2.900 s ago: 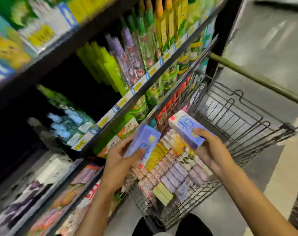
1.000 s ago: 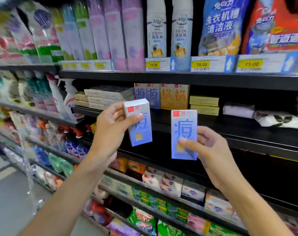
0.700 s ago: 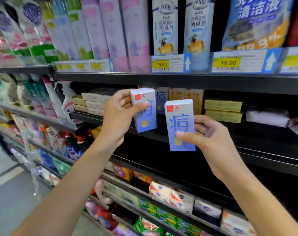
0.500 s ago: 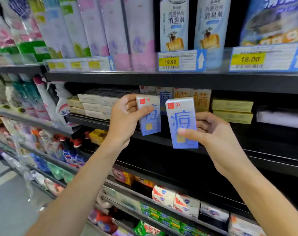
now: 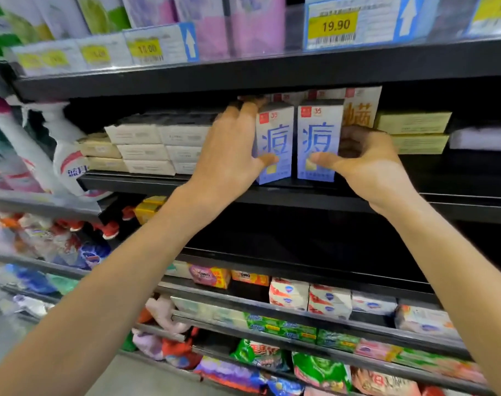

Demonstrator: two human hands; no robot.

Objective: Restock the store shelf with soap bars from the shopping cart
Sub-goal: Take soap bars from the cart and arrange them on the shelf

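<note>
Price tag up top reads 19.90 (image 5: 335, 25); the others are blurry. Both pale blue cardboard soap boxes, left one (image 5: 276, 144) and right one (image 5: 318, 144), show a big blue Chinese character and stand upright, side by side, on the black metal shelf (image 5: 315, 195). Left hand (image 5: 232, 155) grips one, right hand (image 5: 363, 164) pinches the other, fingers hidden behind.

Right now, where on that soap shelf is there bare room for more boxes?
Bare black shelf runs right of the right hand, in front of the stacked yellow boxes. Left is crowded: cream boxes stack close beside the left hand, and both blue boxes fill the middle.
</note>
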